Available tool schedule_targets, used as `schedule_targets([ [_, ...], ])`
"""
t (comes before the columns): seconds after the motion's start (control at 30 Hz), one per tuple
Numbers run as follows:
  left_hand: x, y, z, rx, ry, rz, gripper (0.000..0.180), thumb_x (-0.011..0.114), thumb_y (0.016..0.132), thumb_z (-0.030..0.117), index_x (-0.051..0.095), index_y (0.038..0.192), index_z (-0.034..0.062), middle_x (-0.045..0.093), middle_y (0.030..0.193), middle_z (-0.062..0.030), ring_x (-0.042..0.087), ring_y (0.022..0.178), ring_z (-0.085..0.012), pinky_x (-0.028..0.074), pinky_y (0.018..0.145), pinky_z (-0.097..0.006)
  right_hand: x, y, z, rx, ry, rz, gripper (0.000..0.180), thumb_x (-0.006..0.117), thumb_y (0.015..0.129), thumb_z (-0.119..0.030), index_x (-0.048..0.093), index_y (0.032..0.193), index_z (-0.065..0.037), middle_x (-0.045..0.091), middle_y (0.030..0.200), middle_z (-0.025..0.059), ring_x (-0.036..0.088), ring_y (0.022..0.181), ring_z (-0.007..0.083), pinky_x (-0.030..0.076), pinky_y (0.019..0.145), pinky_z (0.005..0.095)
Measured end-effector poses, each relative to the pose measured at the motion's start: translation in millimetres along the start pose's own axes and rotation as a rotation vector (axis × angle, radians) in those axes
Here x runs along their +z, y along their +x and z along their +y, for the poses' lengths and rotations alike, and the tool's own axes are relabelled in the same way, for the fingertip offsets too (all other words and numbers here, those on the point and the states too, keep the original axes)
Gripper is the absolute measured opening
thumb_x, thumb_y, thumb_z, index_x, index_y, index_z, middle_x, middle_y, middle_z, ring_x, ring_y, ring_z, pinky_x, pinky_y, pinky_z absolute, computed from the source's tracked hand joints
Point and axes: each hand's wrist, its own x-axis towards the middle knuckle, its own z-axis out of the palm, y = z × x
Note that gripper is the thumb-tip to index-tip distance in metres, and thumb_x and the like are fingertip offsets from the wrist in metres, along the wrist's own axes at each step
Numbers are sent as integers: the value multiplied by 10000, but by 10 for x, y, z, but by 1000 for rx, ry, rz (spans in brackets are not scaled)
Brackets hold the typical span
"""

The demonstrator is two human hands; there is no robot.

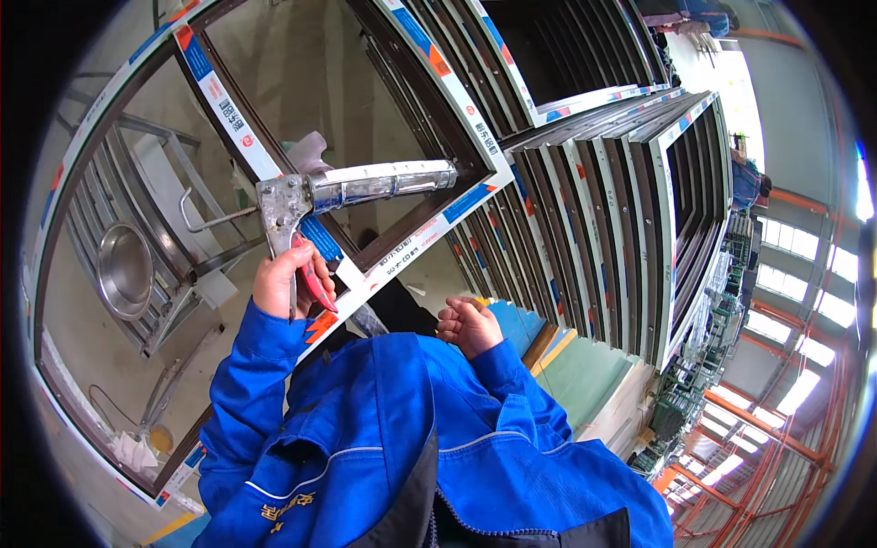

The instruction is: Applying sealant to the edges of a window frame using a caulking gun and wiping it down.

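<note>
My left hand [285,279] grips the handle and red trigger of a metal caulking gun [365,189]. The gun's silver tube points to the right, and its tip is at the inner corner of a dark brown window frame [224,110] covered with white protective tape. My right hand [468,324] hangs lower, near my chest, with its fingers curled in and nothing in them. It touches neither the frame nor the gun. Blue jacket sleeves cover both my arms.
Several more taped window frames [639,210] lean stacked at the right. Seen through the frame at the left are a round metal bowl [123,269] and a grey metal rack [174,183]. A factory hall with orange beams [776,420] lies at the far right.
</note>
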Motion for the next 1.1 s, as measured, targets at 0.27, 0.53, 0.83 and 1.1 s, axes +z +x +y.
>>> schedule_targets([
  [0.27,69,-88,55,29,43,44,216,576,855,236,562,815,24,603,655,-97,619,532,-206,543,508,-341,2,19,-1,7,7,-30,305,627,886,-183,487,1111,-32,618,836,93,629,664,190,549,591,346],
  [0.53,228,-227,93,85,154,96,231,585,847,232,574,850,1,609,664,-112,611,524,-204,530,507,-331,11,-25,13,10,17,-27,315,639,878,-179,494,1119,-38,616,844,88,630,680,191,548,592,342],
  [0.83,709,-530,168,391,596,10,178,614,847,143,609,883,-32,639,702,-82,604,644,-134,486,603,-294,-82,-26,34,25,92,-135,210,525,944,-241,565,1047,-63,658,861,97,642,729,217,532,667,368],
  [1.1,891,-846,237,684,972,85,180,658,789,151,631,848,-16,617,630,-139,617,560,-251,482,568,-336,-189,1,43,8,158,-222,236,498,949,-284,588,1031,-82,666,866,81,653,752,223,541,693,383],
])
